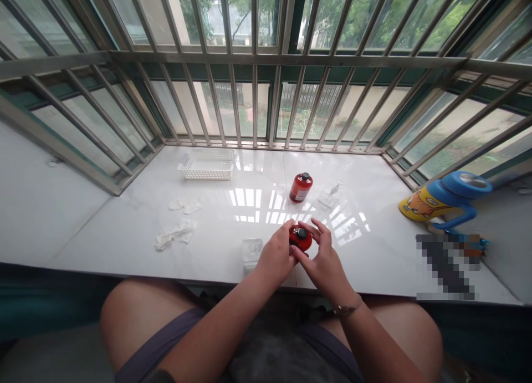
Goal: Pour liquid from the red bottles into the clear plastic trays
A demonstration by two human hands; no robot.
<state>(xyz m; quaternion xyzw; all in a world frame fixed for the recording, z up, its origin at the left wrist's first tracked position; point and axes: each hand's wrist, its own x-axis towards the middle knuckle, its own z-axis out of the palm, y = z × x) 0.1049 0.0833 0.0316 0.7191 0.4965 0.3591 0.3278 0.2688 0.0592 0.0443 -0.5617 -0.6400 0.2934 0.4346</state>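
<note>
My left hand is wrapped around the left side of a red bottle with a black cap, near the front edge of the white counter. From the other side my right hand curves round the same bottle, its thumb in front and its fingers at the far side, so the bottle's lower part is mostly hidden. A second red bottle with a black cap and a pale label stands just beyond my hands. To its right is a clear pump bottle. Beside my left wrist sits a clear square container.
A white perforated basket lies at the back left, with crumpled white tissues in front of it. On the right, a blue and yellow flask stands near a blurred-out dark object. Metal window bars border the counter's back.
</note>
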